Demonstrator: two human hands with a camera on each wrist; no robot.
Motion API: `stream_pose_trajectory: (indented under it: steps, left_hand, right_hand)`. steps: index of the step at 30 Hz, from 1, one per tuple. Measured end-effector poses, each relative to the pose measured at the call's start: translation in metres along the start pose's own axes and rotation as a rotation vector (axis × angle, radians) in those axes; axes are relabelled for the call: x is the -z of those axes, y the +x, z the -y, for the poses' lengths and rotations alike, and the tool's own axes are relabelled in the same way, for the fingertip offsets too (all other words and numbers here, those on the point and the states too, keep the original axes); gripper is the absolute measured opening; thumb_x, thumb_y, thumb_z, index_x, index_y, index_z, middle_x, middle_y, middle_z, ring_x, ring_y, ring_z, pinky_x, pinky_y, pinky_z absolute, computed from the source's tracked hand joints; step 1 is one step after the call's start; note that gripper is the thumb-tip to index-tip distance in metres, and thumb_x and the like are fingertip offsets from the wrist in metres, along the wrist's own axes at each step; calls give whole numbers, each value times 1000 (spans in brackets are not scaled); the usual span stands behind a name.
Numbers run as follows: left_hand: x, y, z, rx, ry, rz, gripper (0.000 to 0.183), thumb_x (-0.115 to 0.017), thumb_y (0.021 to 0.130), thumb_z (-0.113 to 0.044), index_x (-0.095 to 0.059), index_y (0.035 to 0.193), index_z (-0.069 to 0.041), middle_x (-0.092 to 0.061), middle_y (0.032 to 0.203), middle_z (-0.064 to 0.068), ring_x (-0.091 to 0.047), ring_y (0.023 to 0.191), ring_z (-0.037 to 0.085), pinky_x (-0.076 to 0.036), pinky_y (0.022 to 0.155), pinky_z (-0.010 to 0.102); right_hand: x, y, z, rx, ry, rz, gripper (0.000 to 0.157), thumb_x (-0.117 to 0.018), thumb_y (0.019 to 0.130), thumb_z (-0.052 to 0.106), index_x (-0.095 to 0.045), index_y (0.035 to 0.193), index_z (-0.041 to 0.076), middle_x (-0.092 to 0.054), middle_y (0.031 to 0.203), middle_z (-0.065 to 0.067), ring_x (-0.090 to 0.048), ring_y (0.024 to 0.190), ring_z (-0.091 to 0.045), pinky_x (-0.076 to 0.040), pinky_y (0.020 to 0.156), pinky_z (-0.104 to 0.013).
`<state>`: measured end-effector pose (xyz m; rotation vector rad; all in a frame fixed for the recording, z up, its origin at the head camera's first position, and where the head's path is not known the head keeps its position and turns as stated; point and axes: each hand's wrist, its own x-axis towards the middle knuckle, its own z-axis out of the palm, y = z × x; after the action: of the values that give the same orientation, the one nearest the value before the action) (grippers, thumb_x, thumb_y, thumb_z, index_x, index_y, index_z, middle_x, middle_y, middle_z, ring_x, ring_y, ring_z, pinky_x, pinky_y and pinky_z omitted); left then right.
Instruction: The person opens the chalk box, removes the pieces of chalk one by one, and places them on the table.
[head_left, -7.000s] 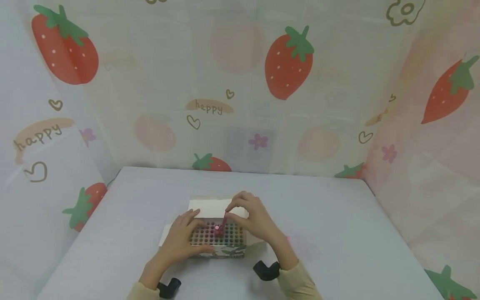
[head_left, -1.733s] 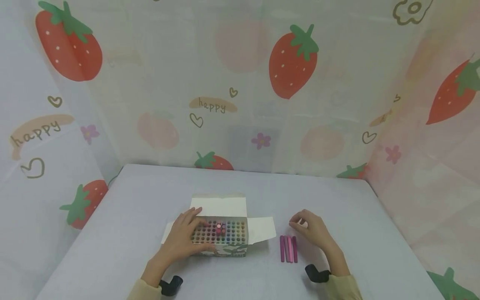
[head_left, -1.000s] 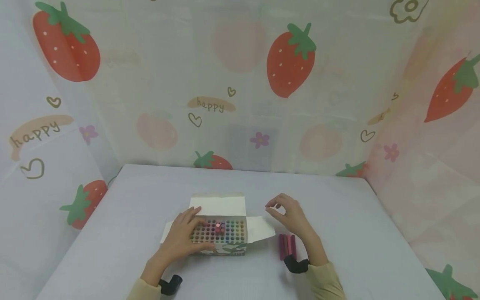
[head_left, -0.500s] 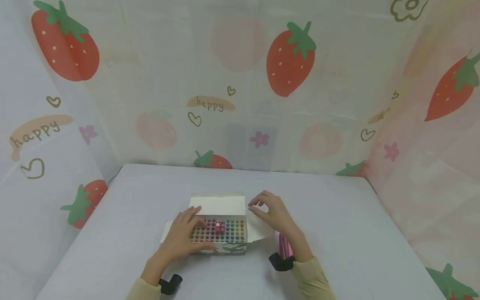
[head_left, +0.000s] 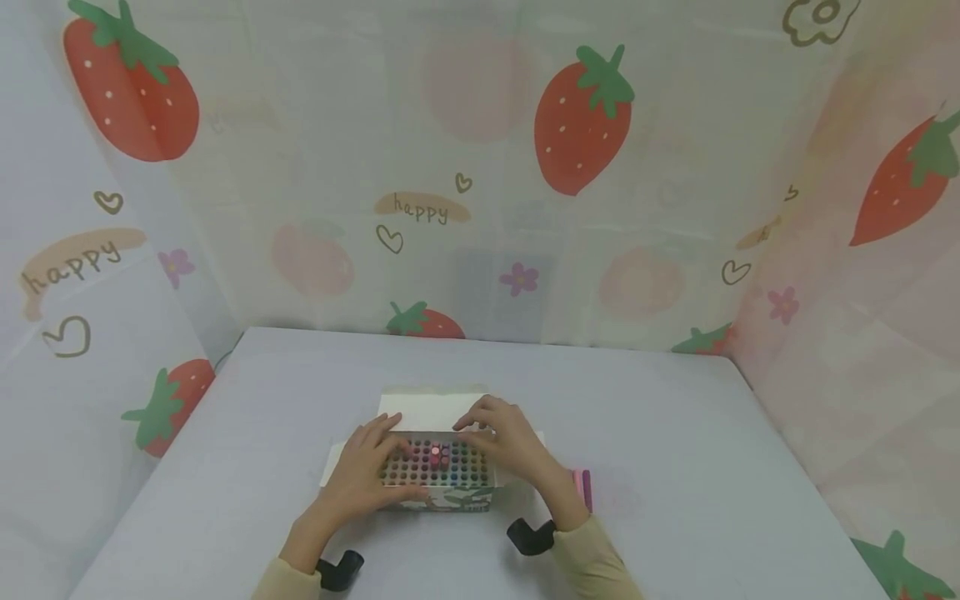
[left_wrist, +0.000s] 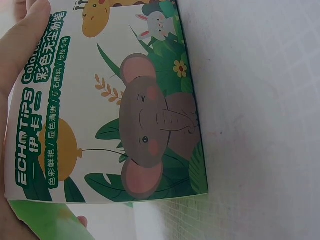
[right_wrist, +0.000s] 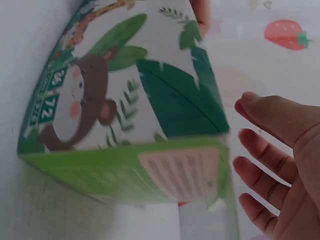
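Observation:
An opened box of coloured chalk [head_left: 465, 500] stands on the table, filled with rows of chalk sticks [head_left: 472, 469] of many colours. A couple of pink sticks [head_left: 437, 455] rise above the others near the middle. My left hand [head_left: 365, 475] holds the box's left end, its thumb along the front edge and its fingers over the top. In the left wrist view the printed chalk box [left_wrist: 140, 115] fills the scene. My right hand [head_left: 510, 437] hovers over the box's right rear corner; in the right wrist view its bent fingers [right_wrist: 270, 155] are apart and hold nothing.
Pink and magenta chalk sticks [head_left: 582, 490] lie on the white table [head_left: 675, 467] right of the box, partly hidden by my right forearm. The box's white lid flap [head_left: 427, 410] stands open behind. A strawberry-print curtain [head_left: 480, 167] closes off the back and sides.
Earlier my right hand pinched a pink chalk stick at the box; later several sticks lay in a row to the right. The emptied hand has moved back left over the box. My left hand stayed.

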<state>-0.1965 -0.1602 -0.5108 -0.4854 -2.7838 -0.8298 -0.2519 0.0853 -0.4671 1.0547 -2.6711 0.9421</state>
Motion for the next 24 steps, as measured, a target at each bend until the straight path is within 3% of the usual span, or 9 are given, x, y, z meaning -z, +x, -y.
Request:
stream_pose_trajectory:
  steps: [4, 12, 24]
  left_hand:
    - [0, -1, 0, -11, 1, -6, 56, -68, 59, -72, -57, 93, -28, -37, 146, 8, -25, 137, 32, -22, 109, 58]
    - [-1, -1, 1, -18, -5, -20, 57, -69, 57, -71, -58, 93, -28, -37, 146, 8, -26, 137, 32, -22, 110, 56]
    - [0, -2, 0, -12, 3, -11, 57, -67, 57, -73, -57, 92, -29, -38, 145, 8, -26, 136, 32, -20, 111, 55]
  right_hand:
    - [-10, 6, 3, 60, -72, 28, 11, -65, 87, 27, -70, 95, 21, -59, 93, 5, -51, 77, -7, -45, 68, -21]
    - [-18, 14, 13, 92, -132, 72, 15, -65, 87, 29, -70, 98, 21, -59, 94, 6, -55, 83, -8, -48, 73, -23]
    - [-20, 17, 18, 64, -201, 104, 14, -65, 87, 31, -71, 96, 22, -59, 93, 8, -54, 80, -6, -42, 71, -22]
